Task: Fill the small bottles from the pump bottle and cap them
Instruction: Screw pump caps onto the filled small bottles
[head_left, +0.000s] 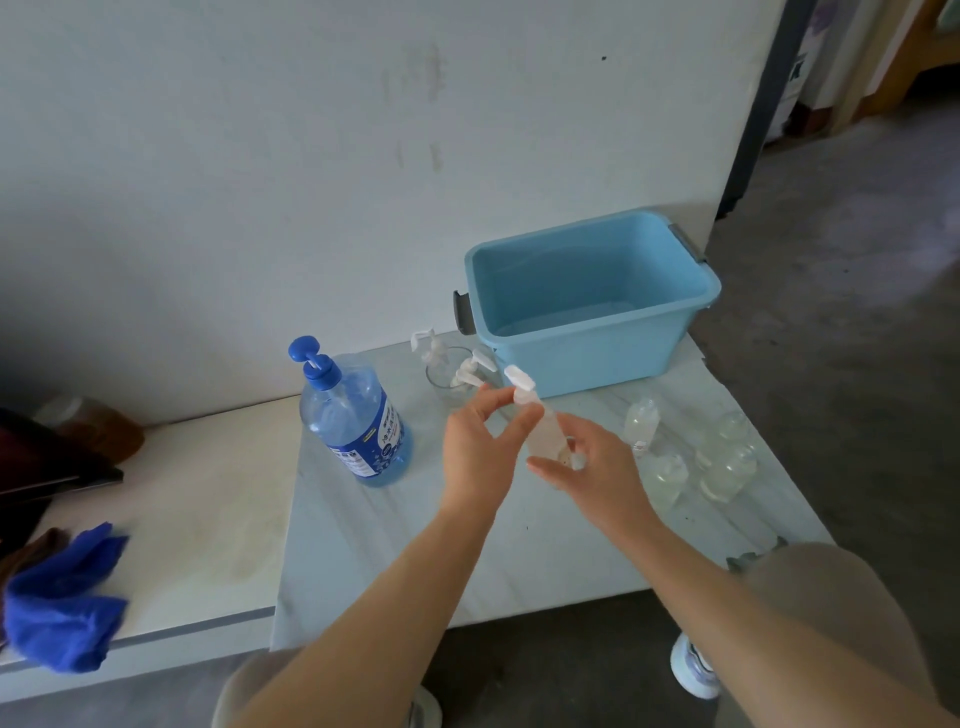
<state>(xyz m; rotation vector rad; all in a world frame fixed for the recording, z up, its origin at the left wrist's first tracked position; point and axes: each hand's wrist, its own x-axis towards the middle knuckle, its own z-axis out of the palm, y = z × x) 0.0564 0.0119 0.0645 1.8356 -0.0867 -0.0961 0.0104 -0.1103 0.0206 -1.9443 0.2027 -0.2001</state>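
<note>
Above the pale marble tabletop (363, 545) my right hand (592, 467) grips a small clear bottle (545, 434), tilted with its top to the upper left. My left hand (480, 447) pinches the white pump cap (522, 384) sitting on that bottle's neck. The big pump bottle (358, 421), with blue liquid and a blue pump head, stands to the left of my hands. Several small clear bottles (727, 467) without caps stand to the right. A clear glass (447, 371) behind my hands holds two more white pump caps (467, 371).
A light blue plastic tub (582, 358) with grey handles stands at the back right against the wall. A blue cloth (62, 603) lies on the cream bench at the left, near a dark object. The table's front edge runs just below my forearms, with floor beyond.
</note>
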